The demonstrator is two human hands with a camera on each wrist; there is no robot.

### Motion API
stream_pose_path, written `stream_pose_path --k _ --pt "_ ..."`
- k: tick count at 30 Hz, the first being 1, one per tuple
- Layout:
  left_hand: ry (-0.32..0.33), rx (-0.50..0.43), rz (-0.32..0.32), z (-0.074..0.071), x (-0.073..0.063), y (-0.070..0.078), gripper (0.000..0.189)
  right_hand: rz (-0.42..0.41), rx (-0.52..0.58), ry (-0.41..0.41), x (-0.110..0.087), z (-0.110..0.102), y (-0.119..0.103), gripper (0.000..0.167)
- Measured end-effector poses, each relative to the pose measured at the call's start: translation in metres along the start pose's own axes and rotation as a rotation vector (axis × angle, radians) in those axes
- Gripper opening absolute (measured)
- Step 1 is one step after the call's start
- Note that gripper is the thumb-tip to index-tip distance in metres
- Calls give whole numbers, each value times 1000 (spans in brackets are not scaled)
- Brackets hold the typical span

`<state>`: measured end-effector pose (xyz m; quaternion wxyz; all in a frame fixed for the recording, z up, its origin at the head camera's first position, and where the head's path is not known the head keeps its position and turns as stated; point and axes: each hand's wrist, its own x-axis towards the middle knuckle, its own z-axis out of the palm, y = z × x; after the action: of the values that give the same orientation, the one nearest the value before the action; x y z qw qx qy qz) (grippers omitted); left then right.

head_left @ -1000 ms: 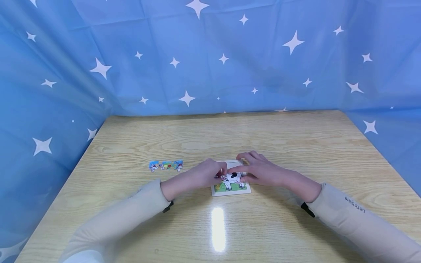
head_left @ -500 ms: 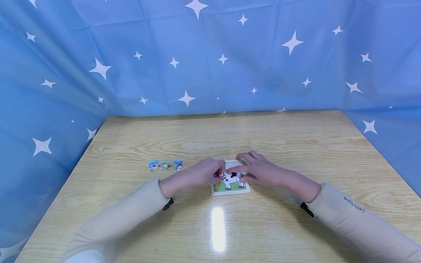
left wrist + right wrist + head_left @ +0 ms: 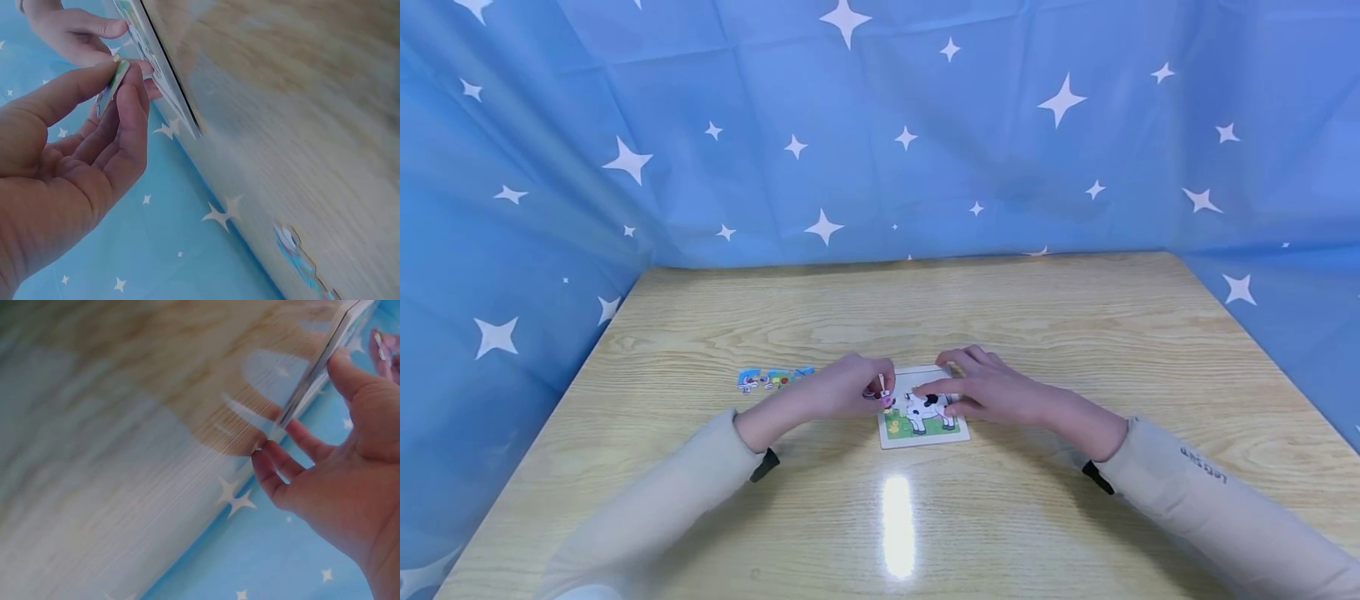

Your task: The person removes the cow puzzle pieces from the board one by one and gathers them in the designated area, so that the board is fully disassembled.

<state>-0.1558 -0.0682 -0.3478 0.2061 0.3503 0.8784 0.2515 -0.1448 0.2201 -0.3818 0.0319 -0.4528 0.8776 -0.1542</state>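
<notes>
The left hand covers part of the puzzle piece it pinches, the right hand hides some of the board, and the loose pieces carry details too small to make out from here.

Bare left hand shifts leftward, moving flat pink-and-white puzzle piece toward left edge of rectangular white-rimmed puzzle board.
</notes>
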Motion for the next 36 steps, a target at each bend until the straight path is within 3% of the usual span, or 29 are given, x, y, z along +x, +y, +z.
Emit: stream_pose_path --k 21,28,36 --pt "49 -22 15 -11 -30 -16 11 -18 -10 18 0 3 2 39" --pt "71 -17 35 -23 -41 -24 14 -13 2 16 -1 2 2 40" --pt "89 -39 0 -33 -53 -33 14 -27 6 20 -1 2 2 40"
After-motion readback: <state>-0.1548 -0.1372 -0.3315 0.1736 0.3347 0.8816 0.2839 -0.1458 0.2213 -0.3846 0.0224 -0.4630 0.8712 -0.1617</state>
